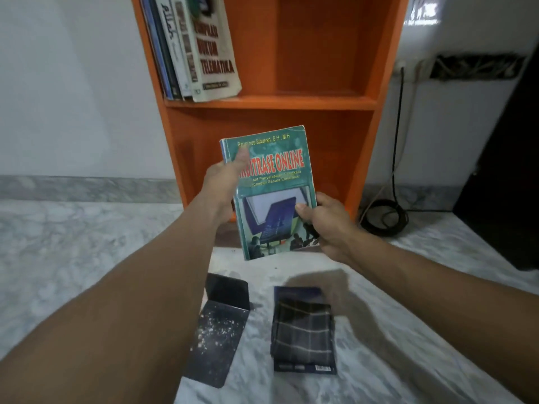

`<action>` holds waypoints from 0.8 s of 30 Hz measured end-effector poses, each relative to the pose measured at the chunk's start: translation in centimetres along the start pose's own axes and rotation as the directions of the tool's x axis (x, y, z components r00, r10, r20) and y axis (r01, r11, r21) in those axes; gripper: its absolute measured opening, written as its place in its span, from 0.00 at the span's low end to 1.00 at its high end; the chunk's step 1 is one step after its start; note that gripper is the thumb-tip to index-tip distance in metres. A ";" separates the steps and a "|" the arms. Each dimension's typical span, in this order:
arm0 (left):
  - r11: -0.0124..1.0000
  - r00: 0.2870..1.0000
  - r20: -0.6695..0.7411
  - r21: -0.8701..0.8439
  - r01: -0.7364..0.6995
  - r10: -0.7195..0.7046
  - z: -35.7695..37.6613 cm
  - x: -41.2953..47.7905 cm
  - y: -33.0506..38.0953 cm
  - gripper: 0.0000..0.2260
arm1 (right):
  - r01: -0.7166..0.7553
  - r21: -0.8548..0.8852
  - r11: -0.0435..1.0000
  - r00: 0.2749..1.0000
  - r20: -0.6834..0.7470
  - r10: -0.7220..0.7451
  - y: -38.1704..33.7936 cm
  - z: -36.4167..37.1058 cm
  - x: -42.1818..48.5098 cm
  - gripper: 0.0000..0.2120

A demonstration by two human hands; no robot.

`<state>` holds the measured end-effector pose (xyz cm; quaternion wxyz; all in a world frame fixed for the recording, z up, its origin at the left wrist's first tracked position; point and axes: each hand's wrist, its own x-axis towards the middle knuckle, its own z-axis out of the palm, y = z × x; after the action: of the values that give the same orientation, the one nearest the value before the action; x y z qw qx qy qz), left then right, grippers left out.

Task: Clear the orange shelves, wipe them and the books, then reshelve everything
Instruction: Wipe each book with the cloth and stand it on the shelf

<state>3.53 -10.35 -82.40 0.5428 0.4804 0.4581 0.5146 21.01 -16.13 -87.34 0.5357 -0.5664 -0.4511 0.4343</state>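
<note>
Hands (223, 185) (326, 221), 2, on 1 green book (275, 182)

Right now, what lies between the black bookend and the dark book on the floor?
Nothing: the head view shows bare marble floor between the black bookend and the dark book, which carries a folded checked cloth.

It looked like a room in a home, a modest reading corner: a small orange shelf unit (320, 102) stood against a plain white wall (73, 83), with a few books (204, 53) leaning on its upper board. The floor (58, 243) was pale marble-patterned tile with a grey skirting (87, 189), and a black cable (379, 230) ran down from a wall socket (400, 65) into a coil on the floor.
</note>
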 end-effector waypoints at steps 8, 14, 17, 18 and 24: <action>0.985 0.995 0.093 0.163 -0.050 0.035 -2.9 -0.8 2.8 0.09 | 0.202 0.037 0.979 0.979 -0.034 -0.201 -11.9 4.0 2.8 0.09; 0.917 0.967 0.003 0.315 -0.244 0.256 -5.5 2.4 8.2 0.10 | 0.242 -0.151 0.958 0.968 -0.031 -0.249 -18.4 7.3 4.8 0.04; 0.896 0.958 0.021 0.348 -0.274 0.285 -6.2 3.3 10.2 0.14 | 0.193 -0.144 0.971 0.973 -0.096 -0.208 -20.1 8.8 5.9 0.04; 0.896 0.958 0.025 0.348 -0.277 0.286 -6.4 3.6 10.6 0.14 | 0.171 -0.122 0.978 0.976 -0.112 -0.185 -20.5 9.2 6.1 0.05; 0.887 0.950 0.001 0.357 -0.293 0.313 -5.7 5.1 11.3 0.07 | 0.140 -0.029 0.990 0.967 -0.209 -0.143 -21.6 10.6 8.7 0.06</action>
<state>-3.21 -4.89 -71.82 0.3476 0.6208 0.4773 0.5156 11.58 -4.95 -66.34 0.6062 -0.5792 -0.4342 0.3294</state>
